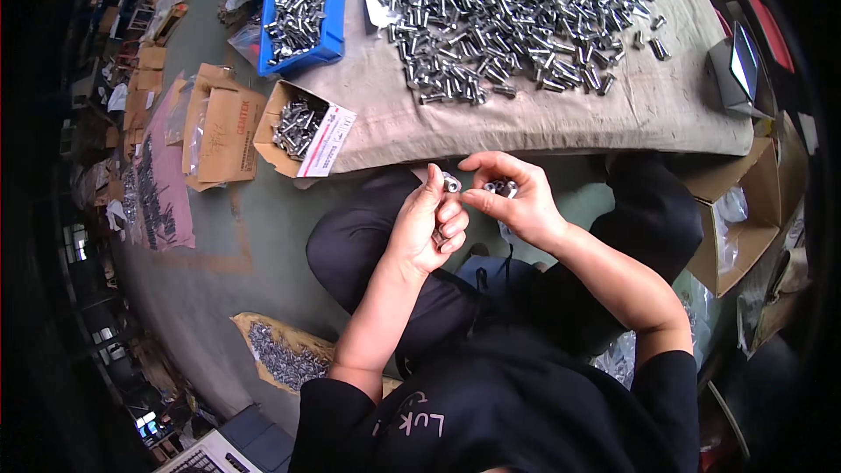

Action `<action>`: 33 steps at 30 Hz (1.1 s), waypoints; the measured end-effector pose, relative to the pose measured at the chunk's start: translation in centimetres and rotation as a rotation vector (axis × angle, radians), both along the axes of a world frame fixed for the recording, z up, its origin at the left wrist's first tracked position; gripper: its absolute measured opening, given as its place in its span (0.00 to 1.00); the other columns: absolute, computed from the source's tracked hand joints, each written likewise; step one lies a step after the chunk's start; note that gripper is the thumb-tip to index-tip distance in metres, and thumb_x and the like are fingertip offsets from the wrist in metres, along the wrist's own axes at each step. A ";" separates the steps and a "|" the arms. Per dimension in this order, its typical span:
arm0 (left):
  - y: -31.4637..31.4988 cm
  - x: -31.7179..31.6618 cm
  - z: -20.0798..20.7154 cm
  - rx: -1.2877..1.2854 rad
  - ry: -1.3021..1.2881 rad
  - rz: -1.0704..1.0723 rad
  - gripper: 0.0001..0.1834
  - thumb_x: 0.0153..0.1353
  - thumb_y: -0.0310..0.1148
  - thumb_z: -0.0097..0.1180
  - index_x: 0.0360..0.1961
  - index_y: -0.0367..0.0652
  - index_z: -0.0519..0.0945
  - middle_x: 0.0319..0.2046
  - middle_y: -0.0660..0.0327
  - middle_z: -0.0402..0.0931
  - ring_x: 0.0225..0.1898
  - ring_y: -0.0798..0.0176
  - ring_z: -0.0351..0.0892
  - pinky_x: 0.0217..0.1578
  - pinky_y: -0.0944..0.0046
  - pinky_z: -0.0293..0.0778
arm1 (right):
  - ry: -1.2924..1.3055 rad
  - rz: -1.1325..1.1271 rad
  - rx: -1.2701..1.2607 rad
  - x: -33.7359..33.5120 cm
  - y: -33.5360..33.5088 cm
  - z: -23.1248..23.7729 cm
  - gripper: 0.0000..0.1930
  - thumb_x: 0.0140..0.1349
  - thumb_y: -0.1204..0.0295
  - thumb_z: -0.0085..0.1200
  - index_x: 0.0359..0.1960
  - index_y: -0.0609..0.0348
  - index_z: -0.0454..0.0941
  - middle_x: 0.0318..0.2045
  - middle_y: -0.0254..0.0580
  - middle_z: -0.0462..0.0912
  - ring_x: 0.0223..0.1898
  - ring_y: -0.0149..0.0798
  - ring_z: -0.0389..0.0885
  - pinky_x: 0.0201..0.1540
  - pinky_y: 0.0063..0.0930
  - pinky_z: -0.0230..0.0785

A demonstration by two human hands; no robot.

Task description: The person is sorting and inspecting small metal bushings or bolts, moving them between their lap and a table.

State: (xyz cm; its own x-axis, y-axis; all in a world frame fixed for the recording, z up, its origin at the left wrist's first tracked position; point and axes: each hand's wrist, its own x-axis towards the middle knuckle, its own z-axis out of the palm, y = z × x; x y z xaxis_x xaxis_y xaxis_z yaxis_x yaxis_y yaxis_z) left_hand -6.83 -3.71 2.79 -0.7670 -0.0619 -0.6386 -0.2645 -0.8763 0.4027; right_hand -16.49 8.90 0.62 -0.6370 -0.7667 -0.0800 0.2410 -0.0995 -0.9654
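My left hand [422, 226] is curled closed near the table's front edge. Its thumb and forefinger pinch a shiny metal socket-head bolt [451, 184], its round head facing up. More metal shows between the lower fingers of that hand. Just beside it, my right hand [526, 201] is cupped round a few small metal bolts [501, 187], with thumb and forefinger reaching toward the left hand. The fingers hide most of these pieces. Beyond both hands, a large heap of similar metal bolts [517, 22] lies spread on the cloth-covered table [543, 127].
At the table's left stand a blue bin [340, 13] of bolts and an open carton [272, 136] holding more. Another cardboard box [229, 136] sits left of them. An open carton [745, 219] with plastic bags is at right. Small parts [285, 359] lie on cardboard at lower left.
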 end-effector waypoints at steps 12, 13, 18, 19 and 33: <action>2.0 1.1 -0.4 -0.036 0.092 -0.004 0.18 0.62 0.47 0.41 0.33 0.43 0.71 0.20 0.65 0.67 0.20 0.70 0.67 0.15 0.74 0.62 | -0.363 0.043 -0.088 0.3 1.0 0.4 0.09 0.52 0.77 0.56 0.36 0.62 0.76 0.27 0.36 0.78 0.27 0.26 0.75 0.28 0.18 0.67; 2.0 1.0 0.0 -0.007 0.066 0.054 0.12 0.62 0.40 0.42 0.37 0.42 0.70 0.27 0.60 0.70 0.26 0.66 0.70 0.22 0.71 0.65 | -0.405 0.006 0.011 -0.3 1.1 0.1 0.07 0.53 0.76 0.54 0.34 0.60 0.74 0.25 0.36 0.77 0.24 0.27 0.75 0.22 0.17 0.65; 1.1 2.4 -0.7 -0.075 0.139 0.043 0.14 0.58 0.24 0.43 0.47 0.40 0.65 0.43 0.49 0.72 0.39 0.58 0.72 0.33 0.68 0.68 | -0.859 0.124 -0.293 -1.3 1.1 -0.8 0.12 0.53 0.66 0.49 0.35 0.59 0.69 0.25 0.42 0.73 0.24 0.37 0.75 0.15 0.21 0.65; 1.2 2.5 -0.6 -0.074 0.136 0.045 0.14 0.58 0.24 0.43 0.47 0.40 0.65 0.43 0.49 0.72 0.39 0.58 0.72 0.33 0.68 0.68 | -0.854 0.157 -0.289 -1.3 1.1 -0.7 0.11 0.53 0.67 0.50 0.35 0.59 0.69 0.24 0.42 0.73 0.24 0.37 0.75 0.15 0.21 0.66; 1.7 2.9 -0.6 -1.806 0.442 -0.182 0.42 0.50 0.12 0.48 0.63 0.44 0.44 0.50 0.46 0.68 0.38 0.61 0.77 0.35 0.70 0.74 | -0.138 0.327 0.051 0.1 0.8 1.6 0.12 0.48 0.72 0.61 0.33 0.63 0.77 0.26 0.30 0.77 0.30 0.21 0.70 0.34 0.18 0.65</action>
State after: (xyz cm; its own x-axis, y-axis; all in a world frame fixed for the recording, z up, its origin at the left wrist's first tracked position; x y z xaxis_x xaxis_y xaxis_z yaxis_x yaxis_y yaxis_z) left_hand -3.96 -1.99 2.23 -0.9118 -0.2590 0.3187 0.0759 0.6565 0.7505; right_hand -16.35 9.71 2.26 -0.3386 -0.9211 -0.1921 0.3810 0.0525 -0.9231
